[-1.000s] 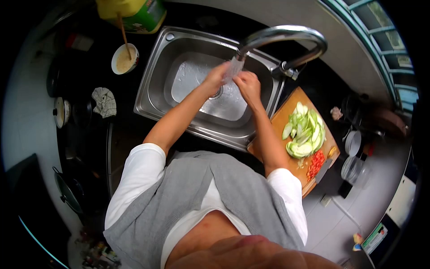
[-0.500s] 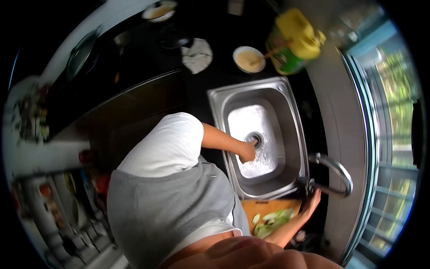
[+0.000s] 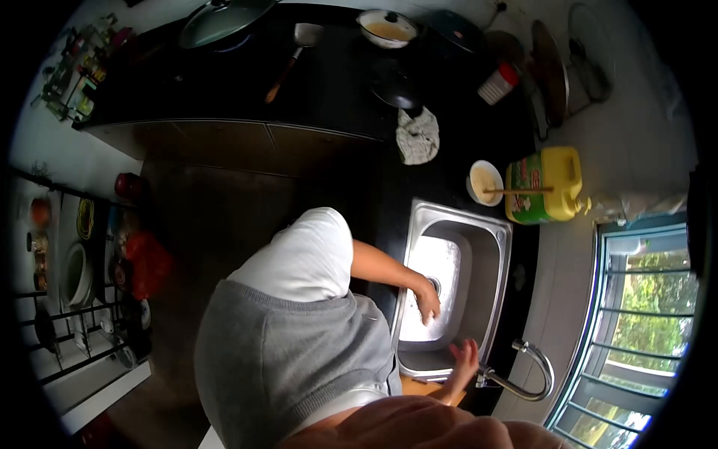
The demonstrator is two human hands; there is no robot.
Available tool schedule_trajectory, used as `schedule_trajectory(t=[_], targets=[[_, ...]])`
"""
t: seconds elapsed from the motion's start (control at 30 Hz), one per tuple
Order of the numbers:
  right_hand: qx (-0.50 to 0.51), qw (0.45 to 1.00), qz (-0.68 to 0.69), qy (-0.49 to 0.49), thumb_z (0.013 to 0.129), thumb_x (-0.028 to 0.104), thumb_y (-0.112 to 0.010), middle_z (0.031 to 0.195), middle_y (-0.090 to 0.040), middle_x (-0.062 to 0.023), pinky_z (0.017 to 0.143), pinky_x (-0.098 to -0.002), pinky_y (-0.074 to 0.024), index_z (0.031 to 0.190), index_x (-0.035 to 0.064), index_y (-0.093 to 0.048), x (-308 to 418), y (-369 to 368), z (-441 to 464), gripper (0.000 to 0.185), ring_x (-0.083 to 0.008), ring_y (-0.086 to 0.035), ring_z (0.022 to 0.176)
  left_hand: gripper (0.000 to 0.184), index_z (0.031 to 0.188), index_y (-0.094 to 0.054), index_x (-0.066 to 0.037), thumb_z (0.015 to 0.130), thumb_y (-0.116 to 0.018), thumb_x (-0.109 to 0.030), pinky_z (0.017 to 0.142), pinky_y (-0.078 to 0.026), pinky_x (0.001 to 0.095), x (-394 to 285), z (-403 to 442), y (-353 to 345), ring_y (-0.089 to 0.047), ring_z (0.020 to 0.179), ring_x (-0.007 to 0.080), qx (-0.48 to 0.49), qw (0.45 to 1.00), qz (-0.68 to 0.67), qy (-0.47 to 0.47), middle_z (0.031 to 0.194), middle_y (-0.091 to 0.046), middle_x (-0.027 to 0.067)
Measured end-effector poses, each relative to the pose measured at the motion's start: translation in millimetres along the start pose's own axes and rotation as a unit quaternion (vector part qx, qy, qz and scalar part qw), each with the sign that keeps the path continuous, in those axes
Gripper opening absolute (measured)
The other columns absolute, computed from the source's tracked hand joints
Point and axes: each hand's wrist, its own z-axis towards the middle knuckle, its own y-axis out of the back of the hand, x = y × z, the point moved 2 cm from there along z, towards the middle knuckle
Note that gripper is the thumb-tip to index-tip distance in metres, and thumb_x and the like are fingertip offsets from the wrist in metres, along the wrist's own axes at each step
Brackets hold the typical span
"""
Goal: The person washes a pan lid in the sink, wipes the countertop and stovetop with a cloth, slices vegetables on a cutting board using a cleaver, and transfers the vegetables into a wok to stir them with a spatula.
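My left hand point(image 3: 428, 301) hangs over the steel sink point(image 3: 479, 314), near the drain point(image 3: 436, 286). Its fingers point down, loosely apart, and I see nothing held in them. Bright light on the basin floor makes the fingertips hard to read. Near the sink's front corner my right hand point(image 3: 465, 363) is raised with its fingers spread, holding nothing. Just beside it stands the curved faucet point(image 3: 550, 370), with a gap between hand and spout. Under my right wrist shows a strip of a wooden cutting board point(image 3: 419, 387), mostly hidden.
Past the sink are a white bowl point(image 3: 482, 178) of pale mixture with a wooden utensil and a yellow oil jug point(image 3: 565, 168). A crumpled cloth point(image 3: 417, 138), a dark lid point(image 3: 396, 95), an enamel pot point(image 3: 387, 30) and a spatula point(image 3: 288, 67) lie farther along. A barred window point(image 3: 643, 299) is at right.
My right hand has come off the faucet base and lifted toward the sink, fingers now spread. My left hand has moved slightly within the basin. My view has turned and shows more of the counter.
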Motion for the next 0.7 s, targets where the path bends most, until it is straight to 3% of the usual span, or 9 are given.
schedule_trajectory(t=[0.17, 0.2, 0.23, 0.3, 0.37, 0.4, 0.5, 0.57, 0.7], targets=[[0.066, 0.922, 0.360, 0.129, 0.088, 0.024, -0.042, 0.103, -0.056, -0.0086, 0.055, -0.0285, -0.0504, 0.115, 0.0061, -0.043, 96, -23, -21, 0.033, -0.0180, -0.058, 0.072, 0.051, 0.112, -0.049, -0.005, 0.080, -0.053, -0.044, 0.088, -0.039, 0.0390, -44, -74, 25, -0.052, 0.098, 0.0257, -0.044, 0.834, -0.550, -0.017, 0.105, -0.055, 0.0140], [0.132, 0.933, 0.328, 0.070, 0.088, 0.024, -0.043, 0.101, -0.056, -0.0074, 0.056, -0.0310, -0.0502, 0.111, 0.0067, -0.047, 81, -38, -5, 0.029, -0.0184, -0.058, 0.073, 0.046, 0.113, -0.049, -0.011, 0.077, -0.055, -0.040, 0.091, -0.034, 0.0454, -36, -82, 17, -0.046, 0.106, 0.0265, -0.038, 0.974, -0.195, 0.106, 0.112, -0.050, 0.0132], [0.195, 0.937, 0.289, 0.013, 0.087, 0.023, -0.044, 0.100, -0.057, -0.0062, 0.056, -0.0334, -0.0499, 0.107, 0.0073, -0.050, 55, -46, 23, 0.026, -0.0188, -0.057, 0.073, 0.044, 0.113, -0.048, -0.018, 0.075, -0.058, -0.036, 0.095, -0.028, 0.0519, -24, -84, 11, -0.039, 0.114, 0.0273, -0.025, 0.957, 0.191, 0.216, 0.118, -0.044, 0.0124], [0.166, 0.860, -0.445, 0.185, 0.086, 0.024, -0.048, 0.094, -0.058, -0.0041, 0.061, -0.0342, -0.0469, 0.095, 0.0075, -0.057, -21, -20, 76, 0.020, -0.0180, -0.056, 0.077, 0.047, 0.115, -0.048, -0.019, 0.071, -0.059, -0.032, 0.097, -0.022, 0.0566, 3, -105, 9, -0.033, 0.118, 0.0274, -0.068, 0.940, 0.334, 0.018, 0.123, -0.039, 0.0110], [0.087, 0.919, -0.329, 0.201, 0.082, 0.027, -0.054, 0.091, -0.058, -0.0064, 0.066, -0.0333, -0.0468, 0.104, 0.0070, -0.056, 20, -78, 44, 0.030, -0.0177, -0.058, 0.081, 0.030, 0.094, -0.056, -0.005, 0.069, -0.057, -0.022, 0.083, -0.040, 0.0406, -2, -159, 24, -0.050, 0.093, 0.0291, -0.213, 0.967, 0.016, -0.141, 0.098, -0.053, 0.0139], [0.032, 0.991, -0.042, -0.119, 0.083, 0.029, -0.053, 0.095, -0.058, -0.0081, 0.068, -0.0354, -0.0481, 0.118, 0.0075, -0.046, 94, -136, -4, 0.042, -0.0171, -0.058, 0.082, 0.023, 0.082, -0.057, -0.003, 0.069, -0.056, -0.021, 0.075, -0.041, 0.0389, 8, -171, 29, -0.052, 0.083, 0.0292, -0.231, 0.965, 0.010, -0.120, 0.086, -0.055, 0.0147], [0.114, 0.943, 0.307, 0.055, 0.081, 0.038, -0.052, 0.094, -0.059, -0.0046, 0.065, -0.0363, -0.0480, 0.116, 0.0070, -0.046, 107, -191, -9, 0.047, -0.0152, -0.059, 0.076, 0.022, 0.060, -0.057, -0.001, 0.069, -0.057, -0.021, 0.057, -0.043, 0.0394, 6, -260, 57, -0.055, 0.062, 0.0299, -0.356, 0.930, 0.015, -0.092, 0.065, -0.057, 0.0140], [0.223, 0.969, 0.075, -0.079, 0.078, 0.042, -0.055, 0.098, -0.060, -0.0049, 0.066, -0.0370, -0.0483, 0.111, 0.0092, -0.051, 34, -200, 57, 0.046, -0.0159, -0.059, 0.077, 0.022, 0.061, -0.058, -0.002, 0.068, -0.058, -0.023, 0.057, -0.043, 0.0400, 1, -319, 72, -0.056, 0.062, 0.0293, -0.406, 0.911, 0.011, -0.072, 0.064, -0.056, 0.0144], [0.084, 0.988, -0.120, 0.042, 0.077, 0.020, -0.057, 0.090, -0.058, -0.0121, 0.067, -0.0327, -0.0468, 0.103, -0.0034, -0.056, 73, -297, 21, 0.035, -0.0192, -0.058, 0.075, 0.029, 0.056, -0.053, -0.002, 0.073, -0.057, -0.026, 0.054, -0.043, 0.0397, -1, -415, 92, -0.056, 0.061, 0.0296, -0.510, 0.859, 0.034, -0.017, 0.063, -0.056, 0.0133]])
